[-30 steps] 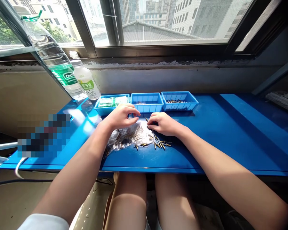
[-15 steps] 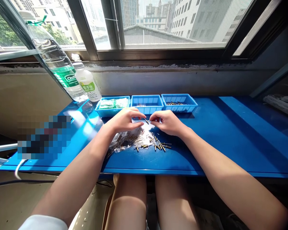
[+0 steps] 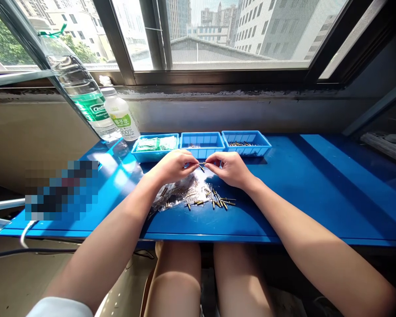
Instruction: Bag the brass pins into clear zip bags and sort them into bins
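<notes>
In front of me, my left hand (image 3: 178, 166) and my right hand (image 3: 229, 168) meet fingertip to fingertip, both pinched closed. A thin rivet-like metal pin (image 3: 201, 164) spans the gap between them, an end in each pinch. A second pin (image 3: 202, 169), with a dark thicker end, slants just below the fingertips; which fingers hold it I cannot tell. Beneath my hands lies a clear plastic bag (image 3: 181, 193) with many pins inside. Loose pins (image 3: 219, 201), each with a thin shank and a dark and gold end, are spread beside it on the blue table (image 3: 251, 220).
Three blue bins stand in a row behind my hands: one with green-and-white packets (image 3: 156, 143), a middle bin (image 3: 201, 152) with a few small pieces, and a right bin (image 3: 247, 152) with pins. A large water bottle (image 3: 75, 83) and a smaller bottle (image 3: 120, 114) stand back left.
My left thumb and forefinger, apart before, have closed on the pin at my right fingertips. The left hand has come slightly nearer the right. The loose pins have not moved.
</notes>
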Motion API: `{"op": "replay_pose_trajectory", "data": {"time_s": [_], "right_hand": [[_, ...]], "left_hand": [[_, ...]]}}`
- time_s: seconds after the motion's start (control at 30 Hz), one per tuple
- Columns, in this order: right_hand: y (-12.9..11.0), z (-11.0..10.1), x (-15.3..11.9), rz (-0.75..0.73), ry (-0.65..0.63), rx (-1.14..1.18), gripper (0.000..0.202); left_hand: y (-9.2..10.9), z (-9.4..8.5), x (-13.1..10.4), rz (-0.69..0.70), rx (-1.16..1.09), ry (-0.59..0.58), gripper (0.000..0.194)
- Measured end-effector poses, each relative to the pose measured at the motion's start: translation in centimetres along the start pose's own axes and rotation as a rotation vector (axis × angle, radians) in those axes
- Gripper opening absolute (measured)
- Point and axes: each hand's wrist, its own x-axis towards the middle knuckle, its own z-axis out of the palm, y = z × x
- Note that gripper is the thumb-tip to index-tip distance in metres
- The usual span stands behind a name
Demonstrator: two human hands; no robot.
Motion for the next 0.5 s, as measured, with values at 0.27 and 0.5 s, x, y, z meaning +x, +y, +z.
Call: {"op": "replay_pose_trajectory", "data": {"time_s": [0.27,0.5], "right_hand": [[0.26,-0.14,0.05,0.064,-0.069,-0.037,0.015],[-0.12,-0.39,0.01,0.082,-0.097,-0.004,0.016]], "left_hand": [[0.07,-0.15,0.01,-0.021,0.002,-0.024,0.024],[-0.16,-0.11,-0.01,-0.022,-0.031,-0.045,0.027]]}}
